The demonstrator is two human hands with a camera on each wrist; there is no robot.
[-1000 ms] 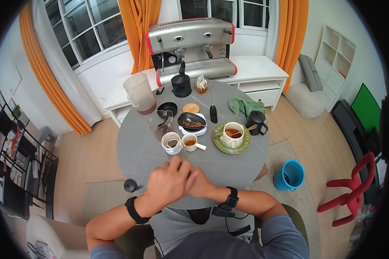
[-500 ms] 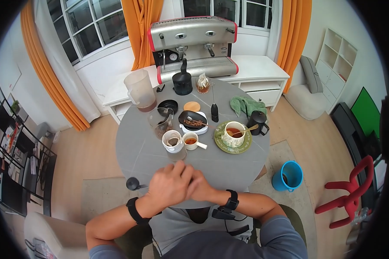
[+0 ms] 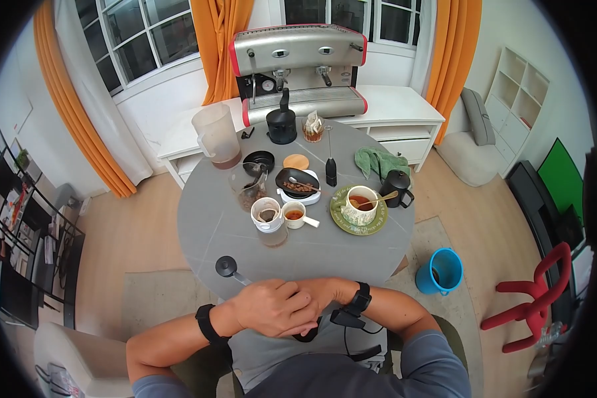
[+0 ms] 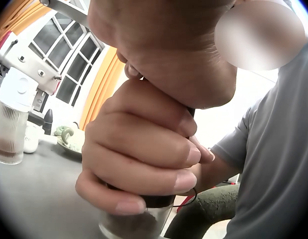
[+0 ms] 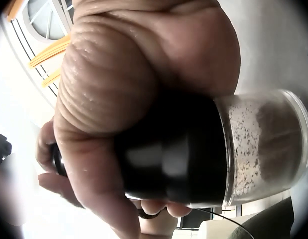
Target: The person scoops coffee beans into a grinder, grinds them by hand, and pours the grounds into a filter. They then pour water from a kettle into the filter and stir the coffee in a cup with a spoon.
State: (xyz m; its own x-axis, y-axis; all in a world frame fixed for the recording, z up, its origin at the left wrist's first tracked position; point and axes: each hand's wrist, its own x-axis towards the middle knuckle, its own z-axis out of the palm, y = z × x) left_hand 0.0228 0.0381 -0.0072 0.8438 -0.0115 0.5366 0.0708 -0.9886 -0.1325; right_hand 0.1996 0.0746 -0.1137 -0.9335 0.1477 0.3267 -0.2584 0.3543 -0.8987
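Observation:
A hand coffee grinder with a black body (image 5: 181,154) and a clear glass jar (image 5: 266,149) holding ground coffee is between both hands. My right hand (image 3: 322,292) grips the body, its thumb and fingers wrapped round it in the right wrist view. My left hand (image 3: 272,308) lies curled over the grinder's top, hiding most of it in the head view. From under it a metal crank arm with a black knob (image 3: 225,266) sticks out over the table, the knob held by neither hand. In the left wrist view, the right fingers (image 4: 139,149) curl round above the jar.
On the grey table (image 3: 325,255) stand a ribbed carafe with a white top (image 3: 270,225), a small white cup (image 3: 294,215), a bean tray on a scale (image 3: 298,189), a patterned cup on a green saucer (image 3: 361,222) and a black pitcher (image 3: 397,188). A blue bucket (image 3: 440,272) is beside it.
Both hands have dropped closer to the body with the coffee grinder. The crank knob has shifted right and away from me, over the table. The other table things stand as before.

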